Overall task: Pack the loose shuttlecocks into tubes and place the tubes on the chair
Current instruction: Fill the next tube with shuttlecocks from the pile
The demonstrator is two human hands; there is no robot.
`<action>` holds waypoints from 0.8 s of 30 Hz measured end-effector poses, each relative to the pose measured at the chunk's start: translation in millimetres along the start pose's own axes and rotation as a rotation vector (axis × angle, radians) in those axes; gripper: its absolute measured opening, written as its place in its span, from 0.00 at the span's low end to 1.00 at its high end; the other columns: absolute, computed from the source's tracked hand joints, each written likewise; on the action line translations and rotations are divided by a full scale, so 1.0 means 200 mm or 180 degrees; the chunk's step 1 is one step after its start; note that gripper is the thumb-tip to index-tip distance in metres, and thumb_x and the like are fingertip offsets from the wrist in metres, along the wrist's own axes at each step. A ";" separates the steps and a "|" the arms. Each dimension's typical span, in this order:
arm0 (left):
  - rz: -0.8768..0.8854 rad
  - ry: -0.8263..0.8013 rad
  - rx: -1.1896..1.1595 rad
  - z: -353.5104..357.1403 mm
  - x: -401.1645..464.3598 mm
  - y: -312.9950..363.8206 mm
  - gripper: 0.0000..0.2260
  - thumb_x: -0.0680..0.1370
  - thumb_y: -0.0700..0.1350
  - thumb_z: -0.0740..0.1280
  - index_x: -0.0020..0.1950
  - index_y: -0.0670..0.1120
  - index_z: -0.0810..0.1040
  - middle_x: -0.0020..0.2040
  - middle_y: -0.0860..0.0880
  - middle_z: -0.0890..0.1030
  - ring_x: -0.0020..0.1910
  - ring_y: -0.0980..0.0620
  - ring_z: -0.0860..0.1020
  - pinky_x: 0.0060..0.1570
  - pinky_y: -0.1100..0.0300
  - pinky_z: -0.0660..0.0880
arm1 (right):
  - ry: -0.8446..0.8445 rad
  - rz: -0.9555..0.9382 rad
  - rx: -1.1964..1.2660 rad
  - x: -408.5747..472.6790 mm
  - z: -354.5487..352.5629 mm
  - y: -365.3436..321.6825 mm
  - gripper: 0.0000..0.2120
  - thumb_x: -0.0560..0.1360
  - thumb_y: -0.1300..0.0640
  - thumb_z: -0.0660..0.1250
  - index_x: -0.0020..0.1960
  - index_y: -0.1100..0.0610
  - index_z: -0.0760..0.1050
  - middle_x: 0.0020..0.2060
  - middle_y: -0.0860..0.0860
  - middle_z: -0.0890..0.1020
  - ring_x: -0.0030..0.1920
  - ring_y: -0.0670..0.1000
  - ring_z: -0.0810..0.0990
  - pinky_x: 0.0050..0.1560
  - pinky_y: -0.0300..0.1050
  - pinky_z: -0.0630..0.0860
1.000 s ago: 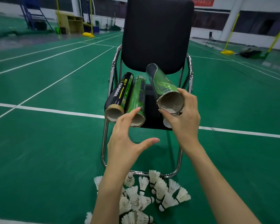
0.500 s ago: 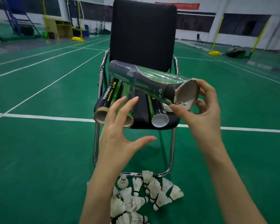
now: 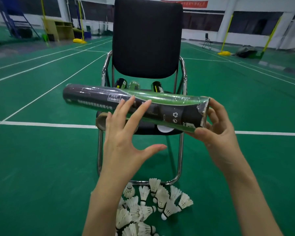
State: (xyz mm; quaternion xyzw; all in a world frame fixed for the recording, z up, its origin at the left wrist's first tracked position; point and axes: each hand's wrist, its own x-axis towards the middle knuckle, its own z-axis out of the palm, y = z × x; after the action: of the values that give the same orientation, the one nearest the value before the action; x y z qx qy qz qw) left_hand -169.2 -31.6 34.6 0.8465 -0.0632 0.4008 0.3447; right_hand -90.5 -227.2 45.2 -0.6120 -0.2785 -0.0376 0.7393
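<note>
**Tube held crosswise above the chair**

We grip the near end of a black-and-green tube [image 3: 136, 104] with our right hand [image 3: 218, 132]: the thumb presses under its lower edge and the fingers curl round the open, ragged rim. The tube lies almost level across the view, its far end pointing to the left, in front of the chair [image 3: 146, 40]. Our left hand [image 3: 126, 137] is spread wide, fingers straight and thumb held out; its fingertips [image 3: 132, 99] reach up over the tube's middle, holding nothing (whether they actually touch the wrapper we cannot tell).

Behind the held tube, three more tubes [image 3: 134, 85] lie on the black seat, side by side, their far ends showing just under the backrest; one brown cardboard mouth and one white cap peek out below the held tube at the seat's front edge. The chair has a dark padded back and a chromed tube frame, and stands on the green court floor [image 3: 41, 159] across a white line.

On the floor at the foot of the chair, between our forearms, a heap of loose white shuttlecocks [image 3: 152, 205] lies jumbled, some on their sides, some cork-down.
</note>
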 end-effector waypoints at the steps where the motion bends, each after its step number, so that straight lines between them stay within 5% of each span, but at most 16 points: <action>1: 0.0015 -0.0023 0.0071 0.00 0.00 0.00 0.37 0.65 0.64 0.67 0.71 0.61 0.60 0.73 0.54 0.60 0.74 0.55 0.53 0.70 0.38 0.56 | -0.0049 0.0060 0.0025 -0.01 0.00 0.01 0.40 0.50 0.41 0.82 0.59 0.40 0.74 0.61 0.48 0.77 0.61 0.60 0.76 0.63 0.67 0.69; 7: -0.0016 -0.0603 0.0374 -0.02 -0.04 0.02 0.38 0.64 0.64 0.71 0.71 0.65 0.58 0.72 0.56 0.63 0.75 0.57 0.50 0.73 0.44 0.45 | -0.0241 0.0408 0.0195 -0.05 -0.05 0.13 0.43 0.47 0.41 0.83 0.60 0.43 0.75 0.64 0.54 0.76 0.65 0.63 0.73 0.67 0.69 0.63; 14: -0.0266 -0.1479 0.0973 0.12 -0.18 -0.09 0.45 0.65 0.65 0.70 0.64 0.75 0.36 0.74 0.61 0.53 0.74 0.59 0.42 0.72 0.49 0.37 | -0.0503 0.1032 0.0373 -0.15 -0.11 0.35 0.45 0.47 0.45 0.84 0.62 0.45 0.74 0.62 0.52 0.78 0.61 0.57 0.77 0.57 0.62 0.75; 17: -0.0367 -0.1393 0.1054 0.21 -0.26 -0.17 0.45 0.64 0.63 0.72 0.69 0.72 0.42 0.71 0.58 0.61 0.72 0.54 0.54 0.71 0.48 0.45 | -0.0511 0.1352 0.0581 -0.17 -0.12 0.46 0.46 0.45 0.47 0.84 0.62 0.46 0.75 0.58 0.52 0.81 0.55 0.55 0.81 0.46 0.51 0.81; 24: -0.0801 -0.1164 0.0997 0.32 -0.47 -0.37 0.37 0.65 0.60 0.73 0.70 0.66 0.59 0.64 0.60 0.69 0.65 0.57 0.63 0.61 0.54 0.51 | -0.0691 0.2041 0.0711 -0.24 -0.11 0.74 0.51 0.45 0.49 0.84 0.66 0.51 0.69 0.57 0.55 0.80 0.50 0.56 0.82 0.44 0.49 0.81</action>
State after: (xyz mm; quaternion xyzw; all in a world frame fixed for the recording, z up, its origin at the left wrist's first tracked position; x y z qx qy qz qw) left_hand -164.4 -31.9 -101.2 0.9490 0.0440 0.2002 0.2395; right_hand -63.7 -224.0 -109.5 -0.5841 -0.1515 0.2923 0.7420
